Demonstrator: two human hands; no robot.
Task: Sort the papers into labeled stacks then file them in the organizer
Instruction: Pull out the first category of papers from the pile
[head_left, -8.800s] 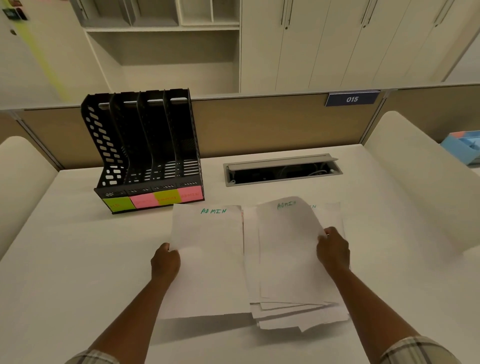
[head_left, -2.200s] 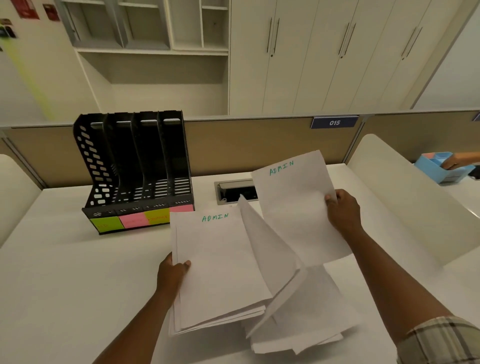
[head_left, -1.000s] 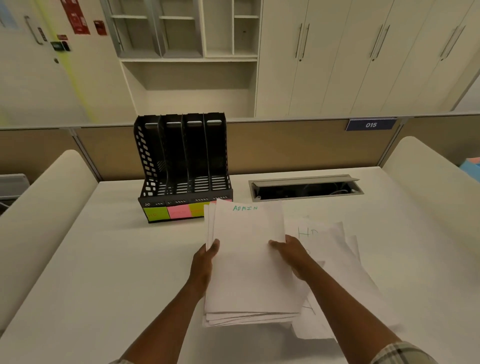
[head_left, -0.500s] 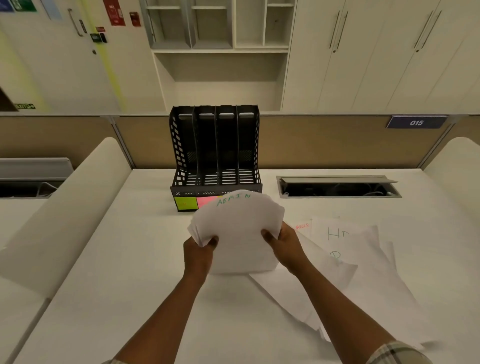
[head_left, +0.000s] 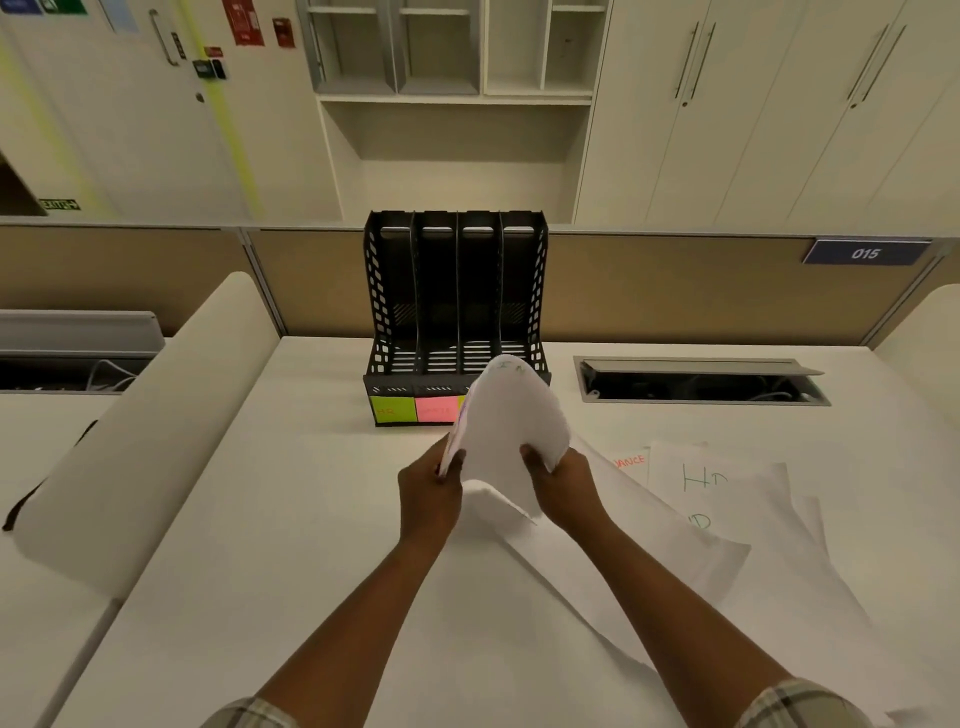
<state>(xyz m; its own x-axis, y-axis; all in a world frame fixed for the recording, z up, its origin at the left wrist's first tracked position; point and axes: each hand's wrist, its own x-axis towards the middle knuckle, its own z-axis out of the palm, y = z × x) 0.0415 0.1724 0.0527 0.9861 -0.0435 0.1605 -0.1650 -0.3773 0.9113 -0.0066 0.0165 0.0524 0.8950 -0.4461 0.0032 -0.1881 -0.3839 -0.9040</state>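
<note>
Both hands hold the ADMIN stack (head_left: 511, 415) of white sheets up off the desk, bowed and tilted toward the organizer. My left hand (head_left: 431, 488) grips its left edge and my right hand (head_left: 558, 483) grips its right edge. The black four-slot organizer (head_left: 457, 291) stands right behind the stack, its slots empty. A green HR label (head_left: 392, 410) and a pink label (head_left: 436, 410) show on its front base; the stack hides the other labels. Loose sheets (head_left: 727, 499), one marked HR, another with orange lettering, lie spread on the desk to the right.
A recessed cable box (head_left: 696, 382) with its lid raised sits in the white desk (head_left: 311, 519) right of the organizer. Curved white side dividers (head_left: 140, 431) border the desk on the left and far right. A tan partition (head_left: 675, 286) closes off the back.
The ADMIN stack has risen off the desk and moved forward to the organizer's front, curling between both hands. My view has shifted left, centring the organizer.
</note>
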